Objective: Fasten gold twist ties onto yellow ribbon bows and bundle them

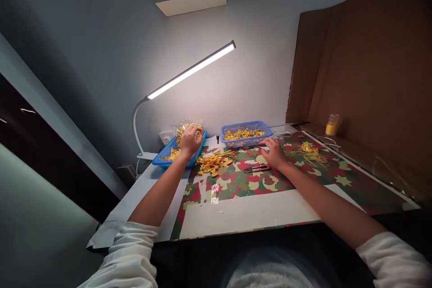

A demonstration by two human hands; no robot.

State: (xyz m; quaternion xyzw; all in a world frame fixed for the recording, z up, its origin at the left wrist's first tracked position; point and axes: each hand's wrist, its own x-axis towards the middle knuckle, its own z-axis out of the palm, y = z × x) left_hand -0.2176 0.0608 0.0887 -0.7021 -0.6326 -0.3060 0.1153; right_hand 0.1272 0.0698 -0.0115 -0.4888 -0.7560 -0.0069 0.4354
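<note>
My left hand (191, 141) is over the blue basket (162, 162) on the left, with its fingers curled in. Yellow bows (173, 155) and a clear plastic bag (185, 122) show around it; what lies inside the fingers is hidden. My right hand (275, 153) has its thumb and fingers apart above the patterned mat. It is beside the periwinkle basket (246, 125), which holds yellow pieces (243, 134). Red-handled thread snips (259, 168) lie just left of that hand. Between the baskets, a pile of yellow bows with stringy tails (213, 163) rests on the mat.
A lit desk lamp (192, 70) leans over the table from the left. Yellow stringy pieces (312, 154) lie at the right. A small container with yellow contents (331, 126) stands by a tall cardboard panel (364, 63). A wall cabinet (194, 2) hangs above.
</note>
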